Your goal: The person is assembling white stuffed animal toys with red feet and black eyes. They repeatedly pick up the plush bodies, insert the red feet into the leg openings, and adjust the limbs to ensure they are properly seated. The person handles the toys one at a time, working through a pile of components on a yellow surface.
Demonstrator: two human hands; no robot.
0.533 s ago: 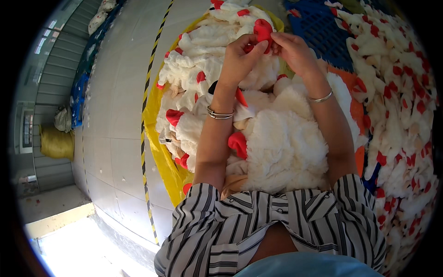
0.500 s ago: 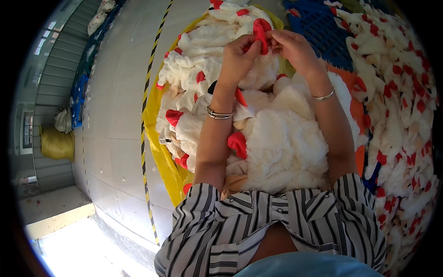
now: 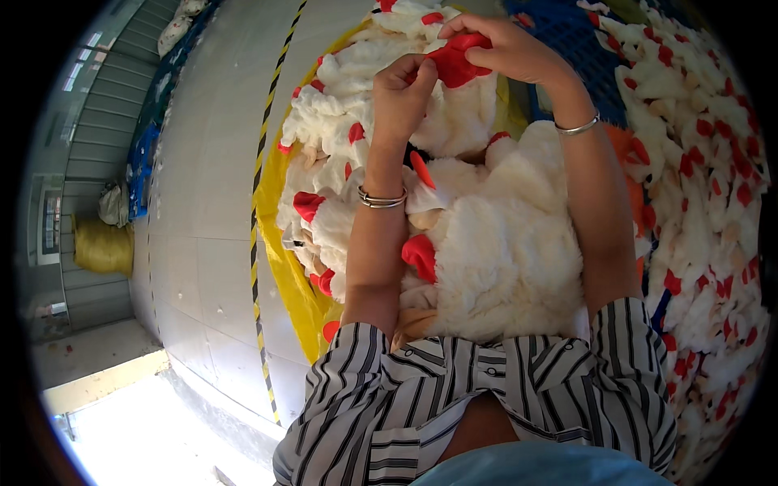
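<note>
Above the pile, I hold a red fabric piece (image 3: 459,65) up between both hands. It is spread wide and looks joined to white plush fabric (image 3: 463,121) hanging below it. My left hand (image 3: 400,95) pinches its left edge between thumb and fingers. My right hand (image 3: 523,53) grips its right side, thumb below and fingers bent over the top. Across my lap lies a cream plush skin (image 3: 506,259) with a red tip (image 3: 419,257) at its left. A flat red-orange piece (image 3: 422,170) shows beside my left wrist.
White plush pieces with red parts (image 3: 312,206) are heaped on a yellow sheet (image 3: 284,275) before me. Another large heap (image 3: 697,162) fills the right side, near a blue plastic crate (image 3: 567,61). A black-and-yellow floor stripe (image 3: 259,202) runs along the left; a yellow sack (image 3: 103,245) stands beyond.
The red piece has gone from narrow and folded to spread wide. My hands have moved apart, the right one upward with its fingers reaching over the top edge.
</note>
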